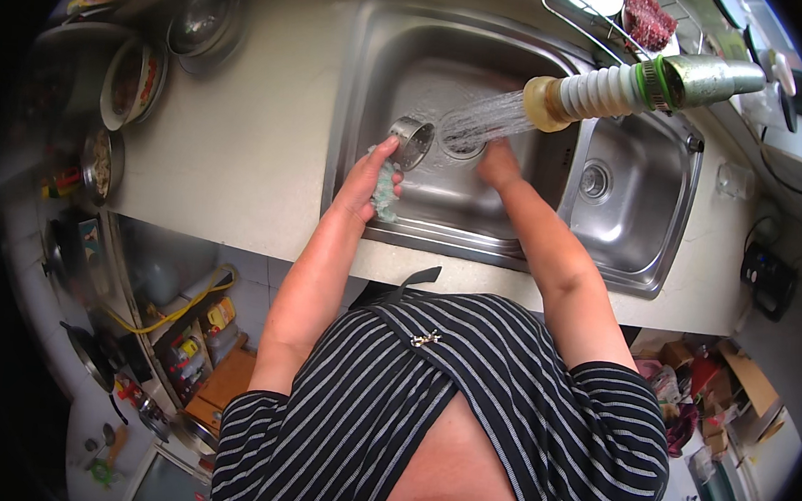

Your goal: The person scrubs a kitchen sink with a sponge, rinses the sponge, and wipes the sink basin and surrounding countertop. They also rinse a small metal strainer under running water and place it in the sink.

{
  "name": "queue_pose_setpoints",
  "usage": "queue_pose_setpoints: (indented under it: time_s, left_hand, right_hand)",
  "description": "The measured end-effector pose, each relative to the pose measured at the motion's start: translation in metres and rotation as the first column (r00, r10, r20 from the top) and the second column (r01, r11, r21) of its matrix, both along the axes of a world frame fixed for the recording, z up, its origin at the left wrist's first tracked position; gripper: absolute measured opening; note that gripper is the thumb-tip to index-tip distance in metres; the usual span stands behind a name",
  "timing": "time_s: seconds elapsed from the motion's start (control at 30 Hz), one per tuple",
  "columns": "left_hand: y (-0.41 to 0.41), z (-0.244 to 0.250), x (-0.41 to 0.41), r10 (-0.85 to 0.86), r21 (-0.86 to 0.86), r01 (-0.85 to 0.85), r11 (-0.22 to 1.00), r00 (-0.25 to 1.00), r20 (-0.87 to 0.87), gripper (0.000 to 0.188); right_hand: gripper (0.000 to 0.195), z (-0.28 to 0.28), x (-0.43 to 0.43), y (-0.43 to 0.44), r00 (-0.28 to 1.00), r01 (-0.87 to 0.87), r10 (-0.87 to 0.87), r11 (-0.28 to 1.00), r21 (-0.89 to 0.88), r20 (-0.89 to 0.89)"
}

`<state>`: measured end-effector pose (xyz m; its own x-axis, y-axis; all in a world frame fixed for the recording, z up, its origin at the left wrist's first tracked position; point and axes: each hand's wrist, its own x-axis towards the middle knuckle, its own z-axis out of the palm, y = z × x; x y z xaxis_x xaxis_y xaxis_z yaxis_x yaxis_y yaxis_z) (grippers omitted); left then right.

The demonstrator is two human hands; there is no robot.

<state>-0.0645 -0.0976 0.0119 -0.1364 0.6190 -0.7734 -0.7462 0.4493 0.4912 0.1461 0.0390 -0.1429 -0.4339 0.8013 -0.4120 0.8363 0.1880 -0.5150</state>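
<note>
Over the left part of the large stainless steel sink basin (431, 211), my left hand (371, 183) grips a perforated metal strainer basket (411, 144), tilted with its mouth to the right. A pale green-white scrubbing cloth (385, 198) is bunched in the same hand. My right hand (499, 163) reaches down beside the round drain (461, 146) at the basin's floor. Its fingers are mostly hidden, so what it holds cannot be told. Water (484, 121) sprays from the ribbed white faucet hose (590, 91) onto the drain, just above that hand.
A smaller basin (619, 229) adjoins on the right. Behind it stands a wire rack (610, 39) holding red mesh (649, 21). Metal bowls (203, 25) and a dish of food (130, 86) line the counter's left end. A clear glass (736, 180) sits at the right.
</note>
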Motion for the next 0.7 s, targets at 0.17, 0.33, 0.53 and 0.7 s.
queue_pose_setpoints:
  time_s: [0.17, 0.33, 0.53, 0.7]
  left_hand:
    - [0.002, -0.007, 0.0, -0.017, -0.011, 0.017, 1.0, 1.0, -0.01, 0.044]
    - [0.0, -0.012, 0.0, 0.006, -0.009, -0.007, 1.0, 1.0, -0.02, 0.042]
    - [-0.004, 0.0, -0.008, 0.099, 0.04, -0.099, 0.994, 0.995, 0.005, 0.034]
    - [-0.019, -0.017, -0.019, 0.101, 0.097, -0.11, 0.989, 0.991, 0.092, 0.032]
  right_hand:
    - [0.062, -0.007, 0.011, -0.019, 0.945, -0.238, 0.218, 0.969, 0.058, 0.245]
    - [0.036, 0.01, -0.014, -0.02, 0.857, -0.501, 0.507, 0.782, -0.371, -0.091]
    - [0.033, -0.048, -0.023, -0.024, 0.996, -0.015, 0.007, 0.995, -0.1, -0.086]
    - [0.037, -0.042, -0.086, -0.059, 0.845, -0.199, -0.245, 0.681, -0.705, -0.475]
